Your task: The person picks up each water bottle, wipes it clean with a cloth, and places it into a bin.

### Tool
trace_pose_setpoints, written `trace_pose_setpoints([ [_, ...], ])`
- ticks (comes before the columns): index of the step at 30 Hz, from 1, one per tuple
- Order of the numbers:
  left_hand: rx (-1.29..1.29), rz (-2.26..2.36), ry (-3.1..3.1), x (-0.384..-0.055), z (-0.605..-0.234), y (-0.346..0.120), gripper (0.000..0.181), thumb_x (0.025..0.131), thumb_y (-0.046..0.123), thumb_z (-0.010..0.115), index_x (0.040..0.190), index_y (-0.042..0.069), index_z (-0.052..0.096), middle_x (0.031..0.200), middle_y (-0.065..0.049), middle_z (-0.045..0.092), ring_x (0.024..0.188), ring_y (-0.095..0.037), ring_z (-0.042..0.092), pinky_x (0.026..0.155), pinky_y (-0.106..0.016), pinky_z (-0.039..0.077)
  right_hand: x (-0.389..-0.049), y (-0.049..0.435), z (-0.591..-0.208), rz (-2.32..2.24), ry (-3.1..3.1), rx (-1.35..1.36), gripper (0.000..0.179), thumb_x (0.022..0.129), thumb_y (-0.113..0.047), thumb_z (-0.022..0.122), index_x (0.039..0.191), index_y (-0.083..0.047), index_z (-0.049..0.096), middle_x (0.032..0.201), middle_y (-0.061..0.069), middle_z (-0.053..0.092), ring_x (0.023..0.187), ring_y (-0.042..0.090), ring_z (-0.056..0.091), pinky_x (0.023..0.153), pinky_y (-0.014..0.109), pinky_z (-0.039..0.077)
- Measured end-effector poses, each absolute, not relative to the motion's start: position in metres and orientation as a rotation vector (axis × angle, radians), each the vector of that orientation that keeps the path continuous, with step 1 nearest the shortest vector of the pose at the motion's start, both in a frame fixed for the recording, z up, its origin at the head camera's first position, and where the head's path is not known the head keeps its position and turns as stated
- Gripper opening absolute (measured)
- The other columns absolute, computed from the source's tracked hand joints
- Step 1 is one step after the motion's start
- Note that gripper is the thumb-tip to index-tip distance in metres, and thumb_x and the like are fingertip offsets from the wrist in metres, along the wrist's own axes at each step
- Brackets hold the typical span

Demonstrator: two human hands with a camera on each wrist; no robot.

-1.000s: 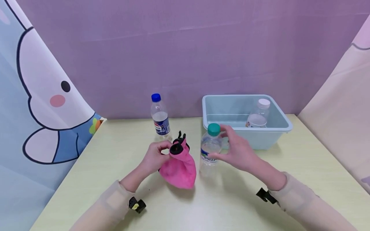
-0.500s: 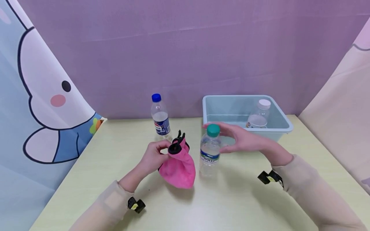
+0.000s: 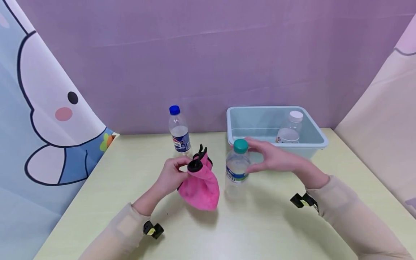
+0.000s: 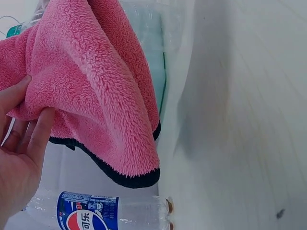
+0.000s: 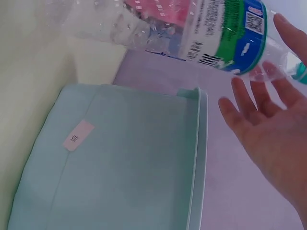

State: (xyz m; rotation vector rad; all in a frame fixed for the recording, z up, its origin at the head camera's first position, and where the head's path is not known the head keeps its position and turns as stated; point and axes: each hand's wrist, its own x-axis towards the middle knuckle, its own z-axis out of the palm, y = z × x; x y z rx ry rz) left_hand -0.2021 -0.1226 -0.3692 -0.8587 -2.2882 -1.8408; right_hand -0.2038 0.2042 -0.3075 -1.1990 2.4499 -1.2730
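My left hand (image 3: 170, 176) pinches a pink towel (image 3: 201, 189) with black edging, bunched up and hanging over the table. Its fluffy pile fills much of the left wrist view. To the right of the towel, a clear plastic bottle (image 3: 234, 164) with a green cap stands upright. The thumb and fingers of my right hand (image 3: 276, 157) curl around this bottle's upper part; in the right wrist view some fingertips (image 5: 240, 88) show at its far side, below the cap. The bottle's label (image 5: 240, 36) is blue, green and white.
Behind the right hand stands a light blue plastic bin (image 3: 253, 124). Inside it is a clear bottle with a white cap (image 3: 290, 130). A blue-capped Pepsi bottle (image 3: 180, 131) stands behind the left hand. A purple curtain (image 3: 195, 65) closes off the back of the table.
My right hand has moved up and around to the back of the green-capped bottle. The bottle's label has turned. The left hand and towel have barely moved.
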Motion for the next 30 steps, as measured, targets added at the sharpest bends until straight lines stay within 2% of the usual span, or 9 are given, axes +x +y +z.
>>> trace_pose_setpoints([
  [5, -0.874, -1.836, -2.273, -0.203, -0.366, -0.121, 0.014, 0.077, -0.017, 0.064, 0.085, -0.006, 0.067, 0.088, -0.011, 0.069, 0.088, -0.012, 0.062, 0.067, -0.031, 0.058, -0.194, 0.199, -0.311, -1.238, 2.634, -1.003, 0.073, 0.074, -0.021, 0.085, 0.135, -0.006, 0.047, 0.129, 0.006, 0.054, 0.121, 0.031, 0.052, 0.101, 0.046, 0.042],
  [11, -0.914, -1.836, -2.238, -0.205, -0.355, -0.113, 0.014, 0.077, -0.017, 0.065, 0.085, -0.006, 0.068, 0.085, -0.004, 0.067, 0.092, -0.015, 0.062, 0.07, -0.034, 0.058, -0.185, 0.194, -0.316, -1.269, 2.729, -0.934, 0.069, 0.073, -0.024, 0.087, 0.127, -0.006, 0.049, 0.117, 0.005, 0.06, 0.109, 0.029, 0.058, 0.095, 0.047, 0.047],
  [18, -1.079, -1.863, -2.155, -0.212, -0.335, -0.094, 0.015, 0.079, -0.017, 0.062, 0.084, -0.003, 0.066, 0.087, -0.013, 0.066, 0.085, -0.017, 0.059, 0.064, -0.03, 0.057, -0.183, 0.194, -0.321, -1.286, 2.796, -0.965, 0.066, 0.071, -0.021, 0.088, 0.122, -0.005, 0.05, 0.111, 0.004, 0.061, 0.101, 0.025, 0.06, 0.09, 0.047, 0.05],
  [23, -1.155, -1.828, -2.182, -0.216, -0.326, -0.08, 0.014, 0.082, -0.015, 0.063, 0.088, -0.003, 0.068, 0.091, -0.012, 0.068, 0.089, -0.019, 0.062, 0.067, -0.037, 0.059, -0.184, 0.193, -0.323, -1.294, 2.801, -1.021, 0.063, 0.072, -0.022, 0.088, 0.12, -0.005, 0.051, 0.11, 0.004, 0.061, 0.099, 0.025, 0.06, 0.09, 0.046, 0.05],
  [30, -1.16, -1.8, -2.279, -0.214, -0.333, -0.066, 0.013, 0.082, -0.012, 0.065, 0.091, -0.004, 0.069, 0.091, -0.011, 0.069, 0.093, -0.018, 0.063, 0.069, -0.033, 0.058, -0.183, 0.192, -0.325, -1.295, 2.809, -1.065, 0.063, 0.071, -0.019, 0.088, 0.119, -0.005, 0.051, 0.109, 0.004, 0.062, 0.096, 0.023, 0.061, 0.086, 0.042, 0.052],
])
